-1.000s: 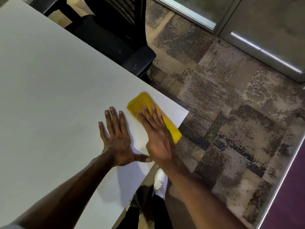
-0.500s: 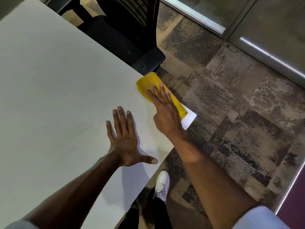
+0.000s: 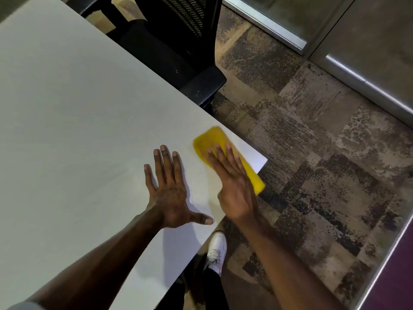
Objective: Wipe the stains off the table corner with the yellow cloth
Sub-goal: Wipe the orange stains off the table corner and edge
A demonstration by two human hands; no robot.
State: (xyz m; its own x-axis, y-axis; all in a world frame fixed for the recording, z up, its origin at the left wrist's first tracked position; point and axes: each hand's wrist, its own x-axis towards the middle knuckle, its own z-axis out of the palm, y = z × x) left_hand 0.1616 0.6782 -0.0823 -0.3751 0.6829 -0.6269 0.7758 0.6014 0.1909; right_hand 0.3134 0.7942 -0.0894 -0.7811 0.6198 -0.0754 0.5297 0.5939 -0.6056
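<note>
A folded yellow cloth point(image 3: 214, 142) lies on the near right corner of the white table point(image 3: 78, 113). My right hand point(image 3: 232, 182) presses flat on the cloth, fingers stretched out, and part of the cloth hangs past the table edge by the corner tip point(image 3: 260, 161). My left hand point(image 3: 169, 189) rests flat on the tabletop just left of the cloth, fingers spread, holding nothing. I cannot make out any stain on the surface.
A black mesh office chair point(image 3: 178, 48) stands against the table's far edge. Patterned grey carpet point(image 3: 312, 153) covers the floor to the right, bounded by a metal-framed glass wall point(image 3: 335, 63). My white shoe point(image 3: 215, 249) shows below the table edge.
My right hand slid the cloth away toward the chair, then back toward me along the table's corner. The left hand stayed planted in place.
</note>
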